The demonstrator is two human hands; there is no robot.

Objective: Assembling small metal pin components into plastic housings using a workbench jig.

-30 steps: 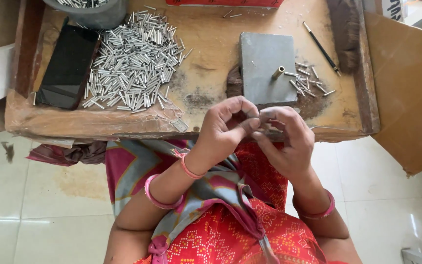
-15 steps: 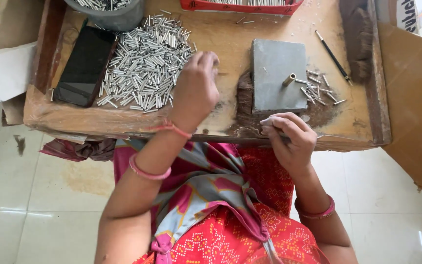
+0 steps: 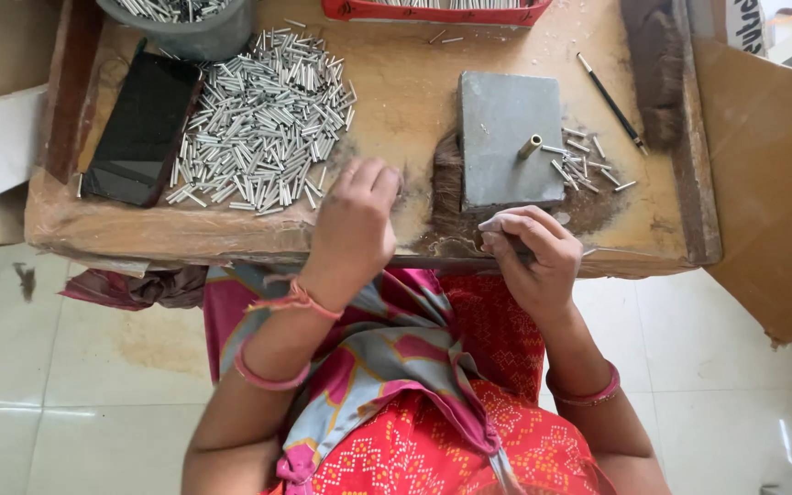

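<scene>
My left hand [image 3: 355, 225] hovers palm-down with curled fingers over the wooden work board [image 3: 396, 82], just right of a big pile of short silver metal tubes [image 3: 263, 128]. Whether it holds a tube is hidden under the fingers. My right hand [image 3: 529, 252] rests at the board's near edge with its fingertips pinched on a small thin metal piece. Just beyond that hand lies a grey square block [image 3: 506, 156] with a brass pin [image 3: 531, 145] standing on it. Several loose tubes [image 3: 584, 163] lie to the right of the block.
A black phone [image 3: 144, 128] lies at the board's left. A grey bowl [image 3: 190, 27] of tubes and a red tray [image 3: 433, 11] stand at the far edge. A thin black tool [image 3: 611, 101] and a dark brush [image 3: 657, 73] lie at right, beside a cardboard sheet [image 3: 772, 183].
My hands were together in front of me, then my left hand reached to the tube pile and has now drawn back a little. My right hand stayed at the near edge.
</scene>
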